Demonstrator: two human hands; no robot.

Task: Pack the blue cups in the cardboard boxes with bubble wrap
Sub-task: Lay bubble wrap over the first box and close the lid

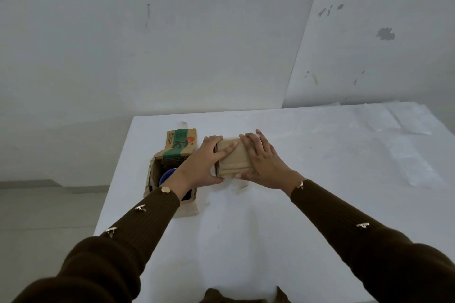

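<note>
A small plain cardboard box stands on the white table with its top flaps down. My left hand lies on its left side, fingers stretched over the top and thumb at the near edge. My right hand presses flat on the right part of the top, thumb along the near edge. To the left stands an open cardboard box with green print. A blue cup shows inside it, partly hidden by my left wrist.
Sheets of clear bubble wrap lie on the table's far right part. The table's left edge runs just beside the open box, with floor below. A white wall rises behind the table.
</note>
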